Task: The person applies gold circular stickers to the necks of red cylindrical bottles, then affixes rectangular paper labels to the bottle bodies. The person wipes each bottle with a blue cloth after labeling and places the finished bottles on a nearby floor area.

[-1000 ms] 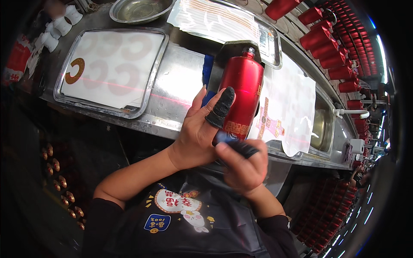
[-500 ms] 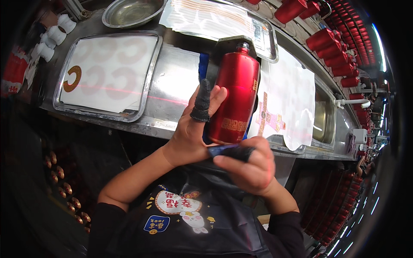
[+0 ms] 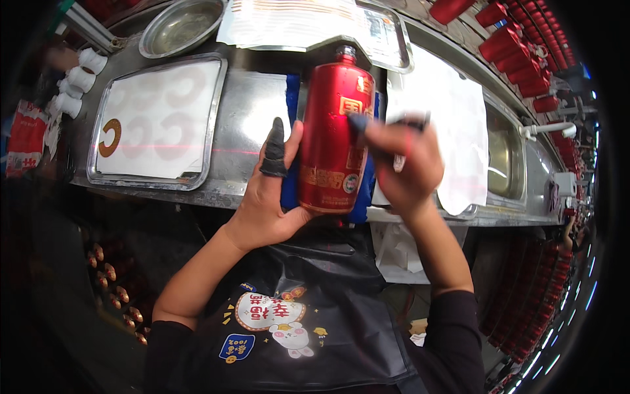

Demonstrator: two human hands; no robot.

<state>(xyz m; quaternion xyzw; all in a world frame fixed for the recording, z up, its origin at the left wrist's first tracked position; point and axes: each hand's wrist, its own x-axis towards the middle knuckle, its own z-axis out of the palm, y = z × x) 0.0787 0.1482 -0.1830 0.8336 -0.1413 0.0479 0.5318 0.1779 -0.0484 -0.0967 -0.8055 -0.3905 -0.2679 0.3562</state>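
Note:
A glossy red bottle (image 3: 321, 131) with a dark neck and gold markings leans with its neck pointing away from me. My left hand (image 3: 266, 203) steadies it, thumb against the base and fingers along its left side. A black finger cot (image 3: 275, 148) covers one of the left fingers. My right hand (image 3: 410, 161), smeared by motion, pinches a small dark blue flat tool (image 3: 357, 122), its tip at the gold markings on the bottle's right side. Blue cloth (image 3: 289, 187) shows under and beside the bottle.
At left, a metal tray (image 3: 216, 125) holds a white sheet with one gold C-shaped decal (image 3: 110, 138). Behind stand a steel basin (image 3: 180, 29) and striped sheets (image 3: 289, 23). A white sheet (image 3: 462, 144) and a sink (image 3: 504, 157) lie right. Red bottles (image 3: 508, 49) line the far right.
The bottle has turned, bringing more gold markings into sight. My right hand has moved up and right, from near the bottle's base to its right side. My left hand stays at the base.

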